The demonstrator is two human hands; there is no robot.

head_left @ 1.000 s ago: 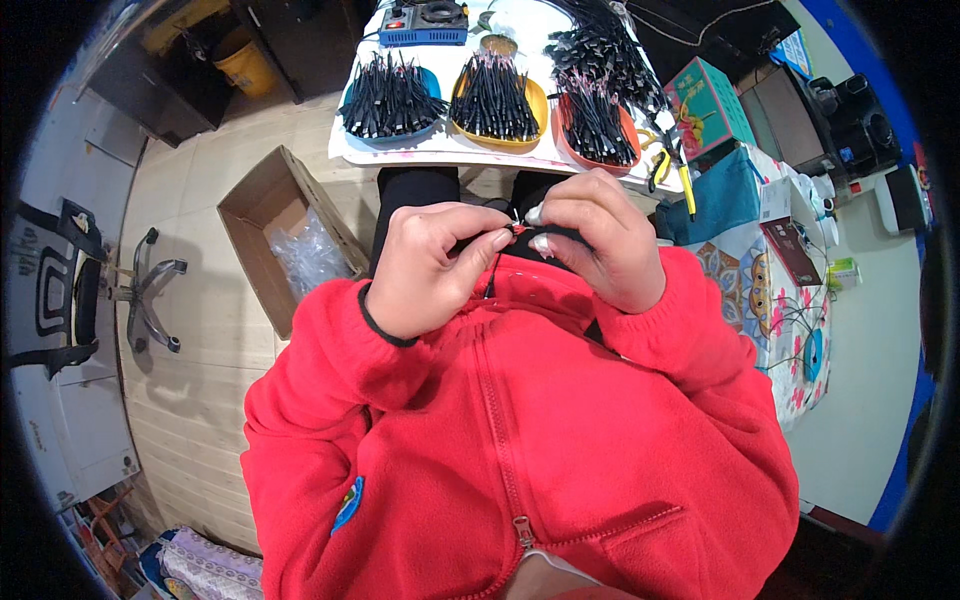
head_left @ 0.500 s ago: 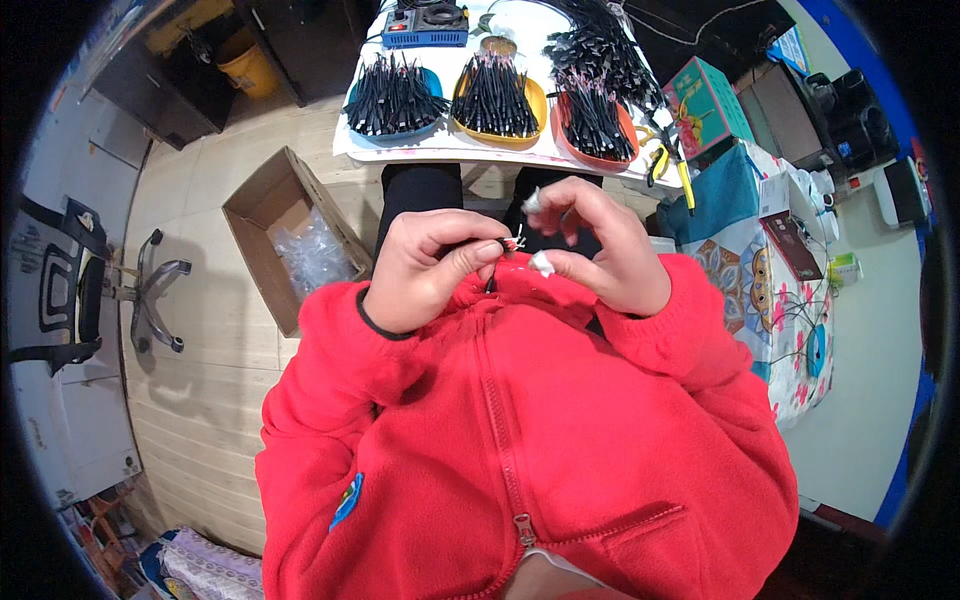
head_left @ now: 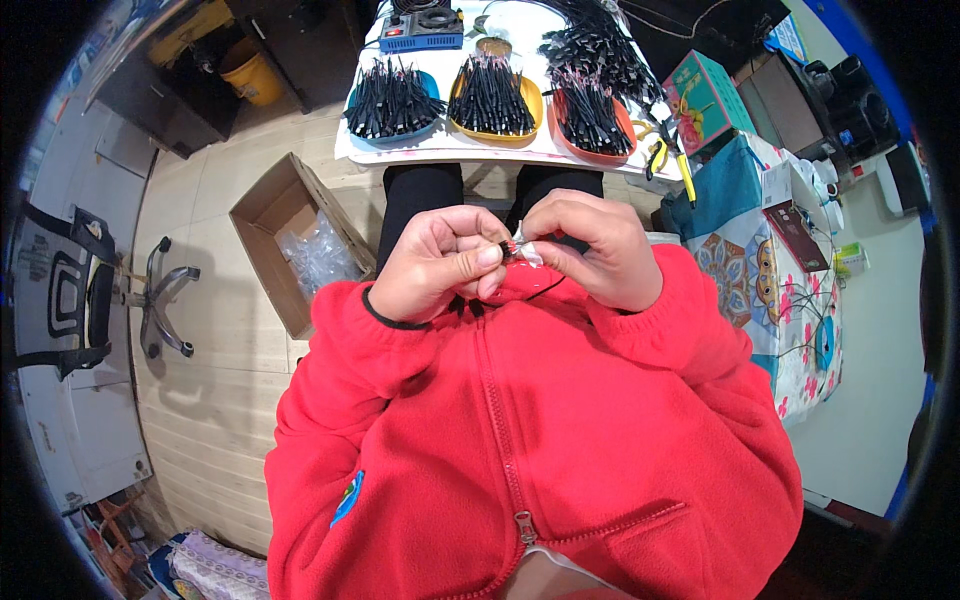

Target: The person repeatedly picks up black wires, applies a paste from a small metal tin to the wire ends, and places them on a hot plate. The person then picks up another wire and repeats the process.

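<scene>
In front of my red jacket, my left hand [head_left: 432, 265] pinches a thin black cable [head_left: 507, 250] between thumb and forefinger. Red and pale wire ends stick out of it toward the right. White wrapping covers the thumb tip and forefinger tip of my right hand [head_left: 598, 248]. Those two fingertips are closed on the wire ends, which they mostly hide. Part of the cable hangs below my hands against the jacket.
Ahead, a white table [head_left: 350, 148] bears a blue bowl [head_left: 437, 88], a yellow bowl [head_left: 538, 108] and a red bowl [head_left: 622, 152] full of black cables. Yellow-handled tools [head_left: 657, 158] lie right of them. A blue soldering station [head_left: 420, 40] stands behind. An open carton [head_left: 270, 205] sits left on the floor.
My right hand's thumb and forefinger, spread apart before, have come left and closed on the wire ends. My left hand keeps its hold on the cable.
</scene>
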